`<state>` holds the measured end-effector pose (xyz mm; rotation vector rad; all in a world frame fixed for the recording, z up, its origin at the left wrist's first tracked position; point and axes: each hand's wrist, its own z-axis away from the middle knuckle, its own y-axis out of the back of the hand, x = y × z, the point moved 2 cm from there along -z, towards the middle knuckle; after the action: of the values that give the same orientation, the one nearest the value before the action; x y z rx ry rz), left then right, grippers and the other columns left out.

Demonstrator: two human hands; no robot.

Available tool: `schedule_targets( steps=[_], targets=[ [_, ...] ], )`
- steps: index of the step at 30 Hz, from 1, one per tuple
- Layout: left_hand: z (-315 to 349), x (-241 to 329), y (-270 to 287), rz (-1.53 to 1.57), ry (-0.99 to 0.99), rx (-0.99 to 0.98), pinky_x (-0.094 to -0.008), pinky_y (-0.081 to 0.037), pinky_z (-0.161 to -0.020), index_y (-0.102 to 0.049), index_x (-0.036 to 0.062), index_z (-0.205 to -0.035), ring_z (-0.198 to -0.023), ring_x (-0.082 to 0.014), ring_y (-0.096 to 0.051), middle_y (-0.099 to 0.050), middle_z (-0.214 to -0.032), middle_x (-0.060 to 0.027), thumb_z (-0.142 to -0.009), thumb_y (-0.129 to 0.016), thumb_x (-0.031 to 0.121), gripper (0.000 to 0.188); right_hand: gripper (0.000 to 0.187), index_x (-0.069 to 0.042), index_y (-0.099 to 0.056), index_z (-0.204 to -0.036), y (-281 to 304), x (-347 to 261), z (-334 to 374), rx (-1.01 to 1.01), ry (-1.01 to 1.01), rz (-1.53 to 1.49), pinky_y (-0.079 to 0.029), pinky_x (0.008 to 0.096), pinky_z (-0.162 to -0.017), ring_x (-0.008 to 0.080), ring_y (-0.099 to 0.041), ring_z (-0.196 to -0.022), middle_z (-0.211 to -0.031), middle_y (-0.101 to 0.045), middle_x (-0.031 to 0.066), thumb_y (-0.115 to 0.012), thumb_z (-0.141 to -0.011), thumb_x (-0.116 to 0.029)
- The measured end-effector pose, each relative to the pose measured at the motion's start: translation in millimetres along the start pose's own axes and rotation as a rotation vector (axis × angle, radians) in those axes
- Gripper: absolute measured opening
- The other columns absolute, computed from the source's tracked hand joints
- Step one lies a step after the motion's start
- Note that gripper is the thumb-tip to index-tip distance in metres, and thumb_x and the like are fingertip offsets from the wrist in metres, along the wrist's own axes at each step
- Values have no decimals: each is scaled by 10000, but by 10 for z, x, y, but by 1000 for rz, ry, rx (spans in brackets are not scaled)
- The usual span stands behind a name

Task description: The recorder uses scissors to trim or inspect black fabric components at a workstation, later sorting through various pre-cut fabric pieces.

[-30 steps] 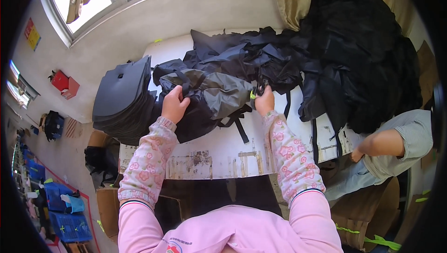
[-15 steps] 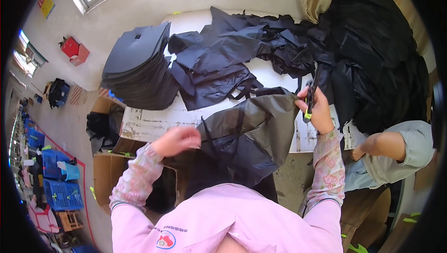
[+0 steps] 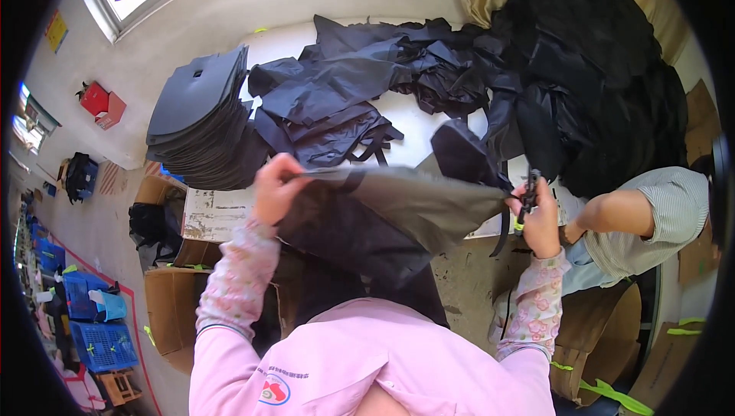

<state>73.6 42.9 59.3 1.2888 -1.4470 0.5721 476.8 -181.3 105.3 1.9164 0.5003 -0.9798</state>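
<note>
A thin black fabric bag (image 3: 398, 213) is stretched between my two hands over the front edge of the white table (image 3: 222, 213). My left hand (image 3: 277, 190) pinches its upper left edge, fingers closed. At the other end, my right hand (image 3: 542, 224) grips the corner, where a dark strap hangs down. The same hand also holds a slim black tool (image 3: 530, 192) with a yellow-green part, perhaps thread snips; its exact kind cannot be made out. Behind the bag, crumpled black fabric pieces (image 3: 329, 86) with straps lie across the table.
A stack of dark grey panels (image 3: 195, 109) stands at the table's left. A tall heap of black fabric (image 3: 597, 71) fills the right side. Another person's arm (image 3: 620, 205) is close by on the right. Cardboard boxes (image 3: 172, 312) stand below left.
My left hand was apart from the bag and has moved up to its upper left edge, taking hold. My right hand has shifted slightly right and down. The bag is now drawn out wide.
</note>
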Motion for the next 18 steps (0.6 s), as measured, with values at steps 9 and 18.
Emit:
schedule_targets(
  steps=[9,18],
  targets=[
    [1037,443,615,-517,215,-1100,-419,-501,-741,-634,78,-1066,-844,-312,-622,-605,-865,-113,-734,-831,283,437,342,-46,-543,-965,-761,228,171,-355,43,142,-476,428,-724,373,-612,-816,-857,-674,118,-765,-707,-15],
    [1025,-61,-150,-426,-208,-677,-402,-450,-814,-653,98,-965,-939,-286,-573,-589,-926,-77,-793,-769,201,232,301,-65,-574,-972,-1023,378,256,-395,34,246,-467,455,-705,392,-581,-799,-872,-665,144,-742,-727,-21]
  ],
)
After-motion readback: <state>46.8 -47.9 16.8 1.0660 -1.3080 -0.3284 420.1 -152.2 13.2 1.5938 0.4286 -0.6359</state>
